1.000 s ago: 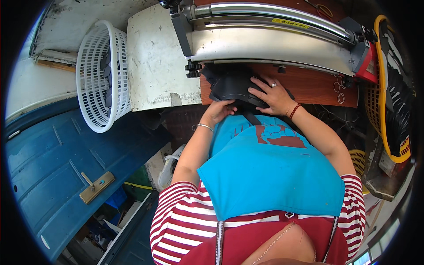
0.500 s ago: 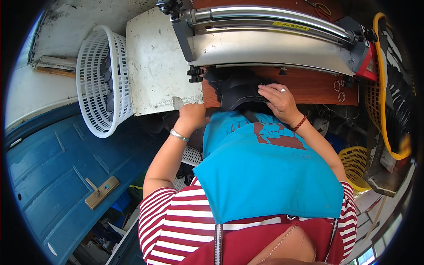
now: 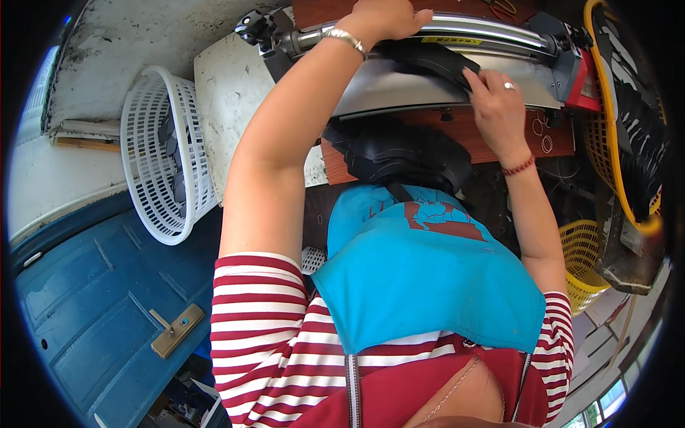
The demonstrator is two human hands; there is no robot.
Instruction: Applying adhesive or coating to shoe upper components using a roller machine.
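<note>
My right hand pinches the right end of a curved black strip of material. That strip lies along the metal plate of a roller machine, just under its shiny roller. My left hand is above the roller, at the picture's upper edge, thumb pointing right. Its fingers are mostly hidden, so what it holds, if anything, does not show. Below the plate, a pile of black pieces with thin pale lines rests at the table edge, against my blue apron.
A white basket holding grey pieces stands at the left, by a blue door. To the right are an orange basket of black pieces and a lower yellow basket. Thin rings lie on the brown table.
My left hand has risen from the white board's edge to above the roller. My right hand has moved up and right from the black pile, now with a black strip at the plate.
</note>
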